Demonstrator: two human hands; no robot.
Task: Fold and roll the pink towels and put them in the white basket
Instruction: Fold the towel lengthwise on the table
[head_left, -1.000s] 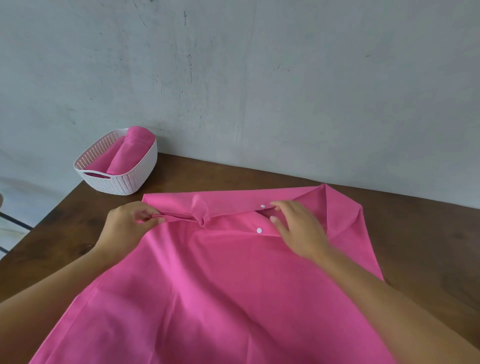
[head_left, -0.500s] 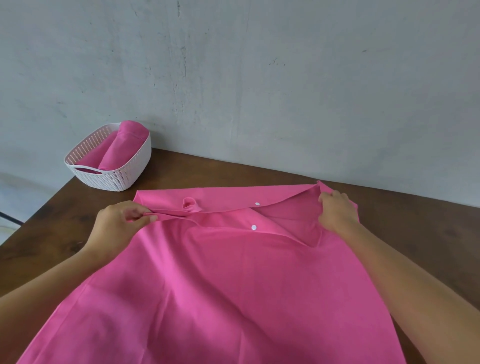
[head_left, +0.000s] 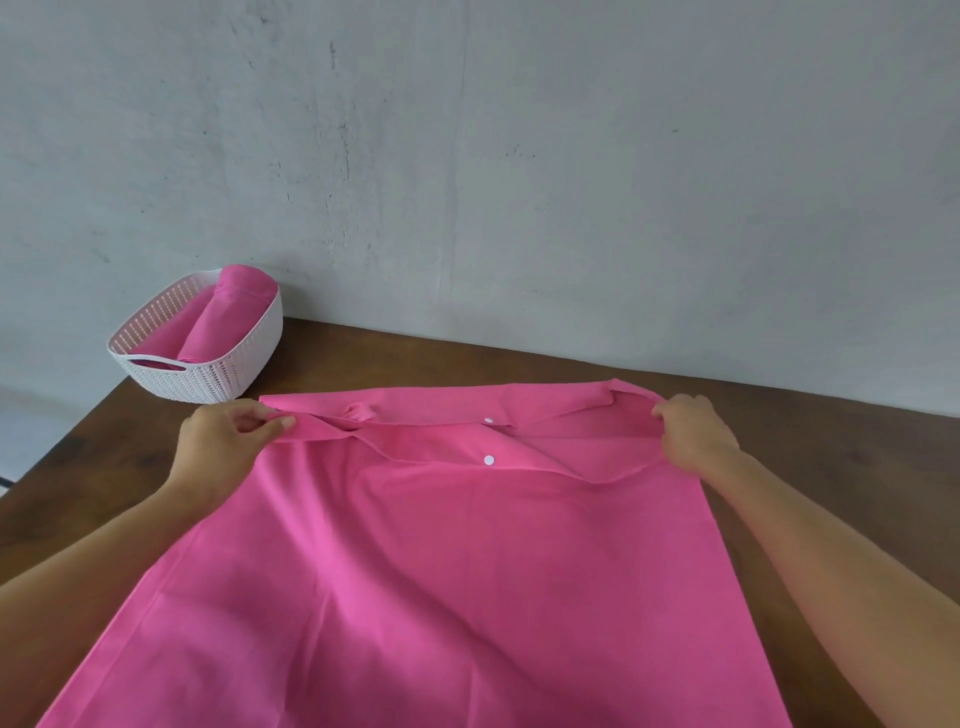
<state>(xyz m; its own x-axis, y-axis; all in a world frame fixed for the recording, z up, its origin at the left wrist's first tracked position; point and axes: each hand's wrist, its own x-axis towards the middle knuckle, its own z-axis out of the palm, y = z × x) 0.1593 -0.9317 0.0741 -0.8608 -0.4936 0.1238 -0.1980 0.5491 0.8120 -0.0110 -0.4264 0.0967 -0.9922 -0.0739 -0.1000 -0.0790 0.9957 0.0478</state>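
Moved: right hand (head_left: 693, 434), from pink towel (head_left: 441, 571) fold middle to far right corner, pinching it.

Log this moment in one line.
left hand: pinches pink towel far edge | right hand: grips same edge | white basket: rolled towels inside

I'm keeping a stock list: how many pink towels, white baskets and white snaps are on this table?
White basket: 1
Pink spread towel: 1
Pink rolled towels in the basket: 2
White snaps on the spread towel: 2
Total: 6
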